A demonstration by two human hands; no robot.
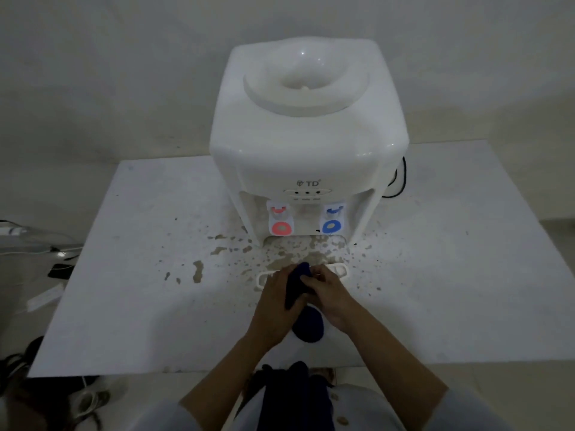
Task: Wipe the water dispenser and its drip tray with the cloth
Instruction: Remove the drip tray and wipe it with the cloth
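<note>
From my head camera, looking down, I'm holding the dark navy cloth bunched between both hands, right in front of me over the white tabletop. My left hand is curling around the cloth's left side, fingers wrapped into the fabric, and my right hand is gripping it from the other side, so the two hands are pressed close together with the cloth squeezed between them; a rounded lump of it is hanging out below my wrists. The cloth's long axis is running away from me, pointing straight at the white plastic countertop water dispenser, which is standing upright just beyond my hands, its red tap and blue tap facing me. The white slotted drip tray is lying directly under my fingertips, partly hidden by them, and brown splashes are spattering the table around it, mostly out to my left. Whether the cloth is touching the tray, I can't tell. Both hands are about equally near the tray, so I'm judging the next push goes forward and down onto it, then up the dispenser's front.
</note>
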